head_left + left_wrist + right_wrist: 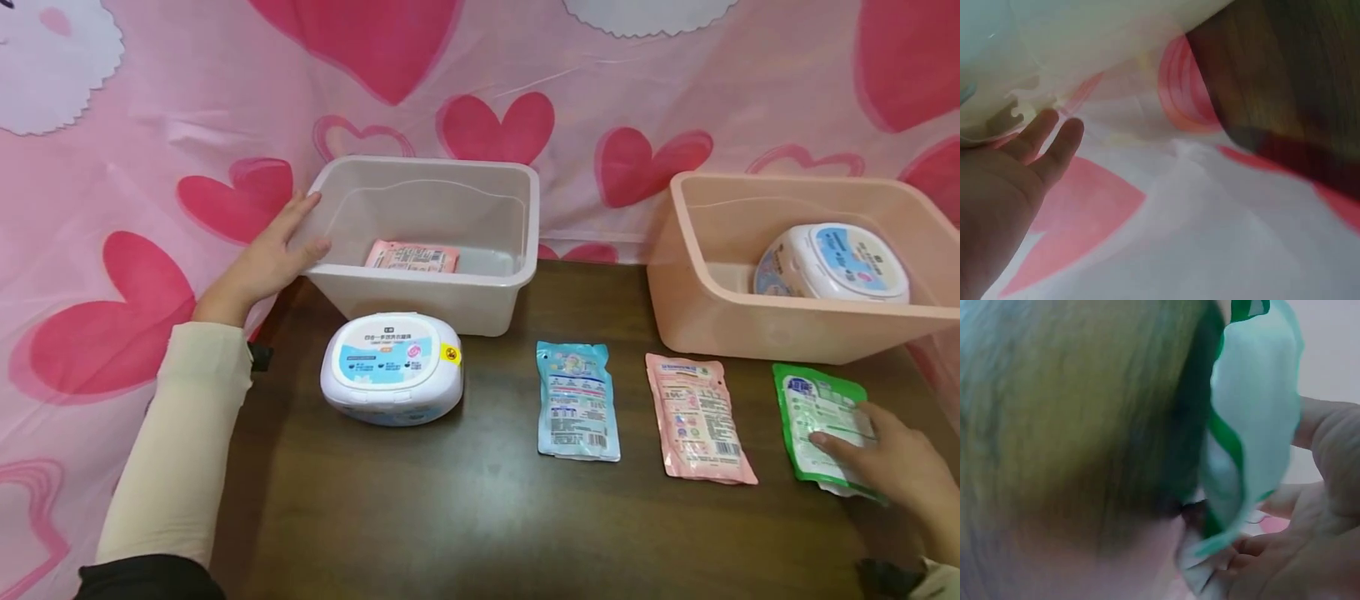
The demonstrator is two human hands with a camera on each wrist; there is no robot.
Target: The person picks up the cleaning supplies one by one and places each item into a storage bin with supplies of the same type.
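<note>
At the left, my left hand [273,254] rests against the left side of a light grey plastic bin [420,304], thumb at its rim. In the left wrist view its fingers [1063,150] lie fairly straight along the bin's outer wall. My right hand [903,454] holds a green and white pouch [813,417] at the far right, thumb on its printed face. The right wrist view shows fingers behind the raised pouch [1254,406]. A pink packet [412,257] lies inside the grey bin. In front of that bin stands a white lidded tub [393,375].
A peach bin [750,329] stands at the back right, with another white lidded tub [832,262] inside. A blue pouch [577,404] and a pink pouch [701,421] lie on the dark wooden table [465,517]. A pink heart-patterned cloth [585,75] hangs behind and at the left.
</note>
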